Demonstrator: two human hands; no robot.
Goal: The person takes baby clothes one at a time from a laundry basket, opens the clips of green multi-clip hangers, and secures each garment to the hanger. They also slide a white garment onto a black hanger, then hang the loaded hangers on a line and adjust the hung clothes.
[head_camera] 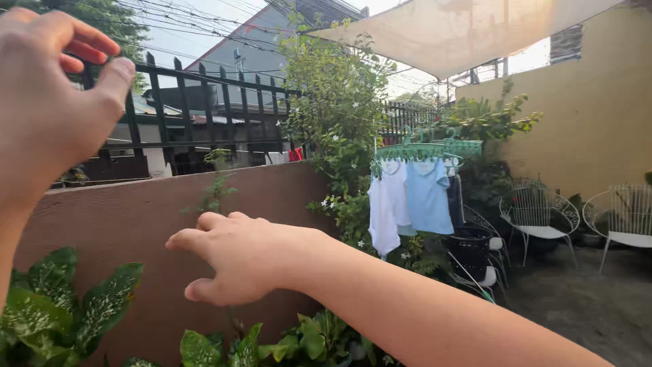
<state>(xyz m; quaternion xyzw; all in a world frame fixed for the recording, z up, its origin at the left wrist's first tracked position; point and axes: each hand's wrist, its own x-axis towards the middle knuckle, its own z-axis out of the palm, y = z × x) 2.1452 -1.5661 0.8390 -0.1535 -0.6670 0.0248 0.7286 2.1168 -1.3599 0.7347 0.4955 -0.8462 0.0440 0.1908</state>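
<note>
My left hand (47, 102) is raised at the upper left, fingers curled but apart, holding nothing, in front of a black metal fence (204, 109). My right hand (238, 258) reaches leftward across the middle, fingers loosely bent and empty, in front of a brown garden wall (136, 211). A thin green plant stem (216, 183) rises just above the right hand. Spotted green leaves (68, 299) grow below both hands.
A leafy shrub with white flowers (339, 122) stands mid-frame. A green hanging rack with white and blue clothes (414, 190) hangs beside it. White wire chairs (543, 217) stand on the right by a yellow wall (591, 109). A beige shade cloth (462, 30) spans overhead.
</note>
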